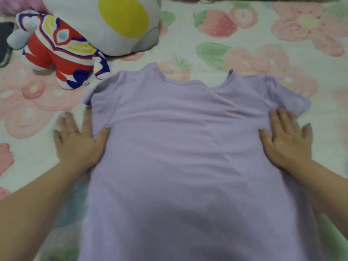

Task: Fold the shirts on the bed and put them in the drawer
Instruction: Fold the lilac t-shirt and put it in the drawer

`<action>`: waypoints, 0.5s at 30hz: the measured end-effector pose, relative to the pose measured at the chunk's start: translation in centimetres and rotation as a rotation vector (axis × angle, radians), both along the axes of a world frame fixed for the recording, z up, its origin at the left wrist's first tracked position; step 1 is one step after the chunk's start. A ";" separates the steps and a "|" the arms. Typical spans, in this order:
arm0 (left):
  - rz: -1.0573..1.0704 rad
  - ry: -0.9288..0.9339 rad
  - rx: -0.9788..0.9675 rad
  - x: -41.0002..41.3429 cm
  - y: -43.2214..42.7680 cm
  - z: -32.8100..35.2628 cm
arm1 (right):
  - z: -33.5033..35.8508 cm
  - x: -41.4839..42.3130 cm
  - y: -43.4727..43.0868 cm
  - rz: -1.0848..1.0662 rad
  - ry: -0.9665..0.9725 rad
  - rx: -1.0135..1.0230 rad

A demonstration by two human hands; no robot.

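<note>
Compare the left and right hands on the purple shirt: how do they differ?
The left hand wears a ring; the right hand shows none. The left hand's outer fingers lie on the bedsheet and look blurred; the right hand's fingers are sharper and reach the sleeve. Both lie flat and open, thumbs on the purple shirt, one at each side.

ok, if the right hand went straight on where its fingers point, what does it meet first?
The sleeve of the lilac shirt on that side: the right hand lies flat, fingertips about at its hem. Beyond it, only floral bedsheet, it seems.
</note>
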State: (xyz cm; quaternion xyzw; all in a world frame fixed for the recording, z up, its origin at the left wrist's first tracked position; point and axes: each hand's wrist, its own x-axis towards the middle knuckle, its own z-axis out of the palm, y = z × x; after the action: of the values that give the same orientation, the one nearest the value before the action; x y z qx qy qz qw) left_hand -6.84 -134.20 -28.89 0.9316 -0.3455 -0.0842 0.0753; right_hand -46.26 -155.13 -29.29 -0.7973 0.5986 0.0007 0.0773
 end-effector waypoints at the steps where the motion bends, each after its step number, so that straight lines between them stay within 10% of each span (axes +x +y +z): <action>1: 0.089 0.046 -0.122 0.8 -0.6 0.5 | 0.4 -0.5 -1.1 -0.105 -0.044 -0.005; 6: 0.274 0.290 -0.452 2.6 -7.1 2.5 | 2.5 0.2 -7.4 -0.596 -0.598 0.130; 15: 0.268 -0.066 -0.280 6.1 -9.1 3.1 | 4.0 -1.9 -12.7 -0.521 -0.186 -0.121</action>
State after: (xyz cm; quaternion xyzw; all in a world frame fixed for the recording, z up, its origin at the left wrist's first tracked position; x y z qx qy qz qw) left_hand -0.72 -143.31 -25.75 0.9520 -0.2288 0.0057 0.2033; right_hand -48.20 -167.86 -25.28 -0.6163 0.7726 -0.1284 0.0817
